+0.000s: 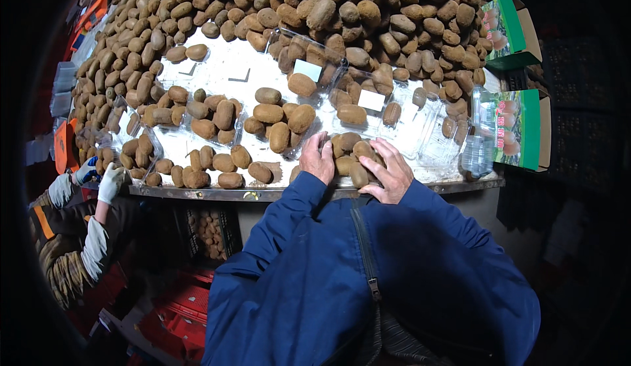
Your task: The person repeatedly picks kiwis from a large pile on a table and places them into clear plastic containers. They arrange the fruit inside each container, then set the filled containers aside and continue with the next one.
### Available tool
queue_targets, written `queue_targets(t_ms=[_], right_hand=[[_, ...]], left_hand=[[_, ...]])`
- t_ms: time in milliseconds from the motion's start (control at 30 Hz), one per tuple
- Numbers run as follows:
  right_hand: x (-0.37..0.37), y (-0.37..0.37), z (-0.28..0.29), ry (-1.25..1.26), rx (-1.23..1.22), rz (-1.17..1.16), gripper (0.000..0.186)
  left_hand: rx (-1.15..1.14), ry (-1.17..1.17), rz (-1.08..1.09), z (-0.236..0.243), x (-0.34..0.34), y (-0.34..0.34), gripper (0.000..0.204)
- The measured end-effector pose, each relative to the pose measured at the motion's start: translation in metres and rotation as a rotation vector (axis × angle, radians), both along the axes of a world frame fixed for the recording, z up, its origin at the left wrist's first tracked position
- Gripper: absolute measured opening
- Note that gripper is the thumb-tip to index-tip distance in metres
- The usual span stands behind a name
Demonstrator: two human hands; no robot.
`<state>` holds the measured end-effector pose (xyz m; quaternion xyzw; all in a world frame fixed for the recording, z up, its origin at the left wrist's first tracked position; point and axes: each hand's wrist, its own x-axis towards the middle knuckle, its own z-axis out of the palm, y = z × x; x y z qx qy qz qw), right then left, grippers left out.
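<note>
At the table's front edge my left hand (317, 158) curls against the left side of a small cluster of kiwifruit (346, 152), its fingertips bent. My right hand (388, 170) wraps round the cluster's right side, fingers on the brown fruit and thumb low by the edge. Whether a clear container lies beneath this cluster I cannot tell. Just left and above are loose kiwifruit (279, 136); behind and to the right lie clear plastic clamshells (428, 136), some with kiwifruit and pale square pieces.
A large heap of kiwifruit (322, 11) covers the back of the white table (240, 90). Green boxes (529, 129) and stacked clamshells (478, 155) stand at the right. A co-worker's gloved hands (110, 183) are at the left; red crates (177, 320) sit below.
</note>
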<state>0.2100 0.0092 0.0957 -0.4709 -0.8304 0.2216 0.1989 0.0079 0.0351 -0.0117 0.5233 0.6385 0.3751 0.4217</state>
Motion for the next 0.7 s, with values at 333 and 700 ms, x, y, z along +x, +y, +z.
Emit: queue_targets(t_ms=[333,700], right_hand=[[-0.001,0.067,-0.015,0.026,0.229,-0.161,0.040],[-0.021,0.084,-0.012,0.074,0.201,0.034,0.043]], left_hand=[[-0.090,-0.008,-0.066,0.012,-0.011,-0.003,0.027],[-0.147,0.047,-0.132,0.023,-0.025,-0.010,0.026]])
